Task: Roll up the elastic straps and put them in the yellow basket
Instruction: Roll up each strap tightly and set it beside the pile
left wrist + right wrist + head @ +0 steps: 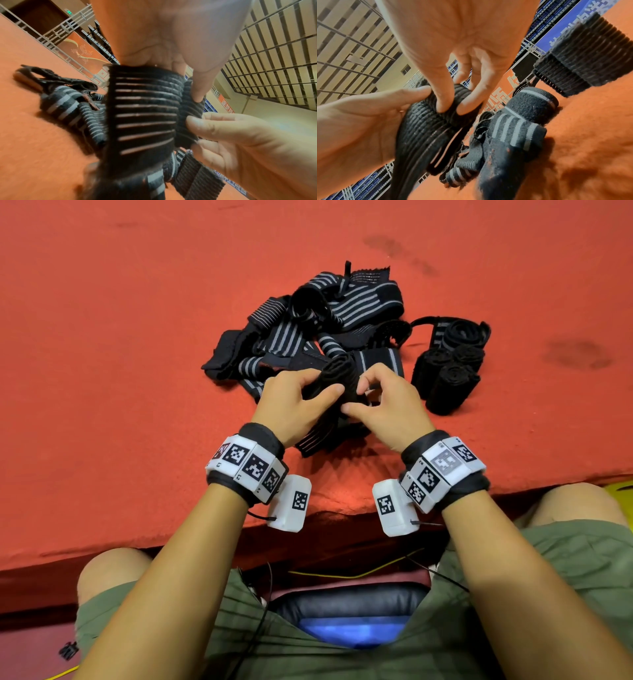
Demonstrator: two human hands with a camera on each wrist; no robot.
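Observation:
A black elastic strap [337, 378] with thin grey stripes is held up between both hands just above the red mat. My left hand [301, 398] grips its wide striped part [145, 108], thumb on top. My right hand [373, 398] pinches the small rolled end [452, 108] between thumb and fingers. The strap's loose tail [318, 440] hangs down to the mat under my hands. A tangled pile of unrolled straps [329, 316] lies just beyond. Several rolled straps [448, 364] stand to the right of it. A small yellow patch [624, 489] shows at the frame's right edge; what it is cannot be told.
The red mat [137, 337] spreads wide to the left and far side. Its near edge [205, 539] runs just over my knees. Cables and a dark seat lie below between my legs.

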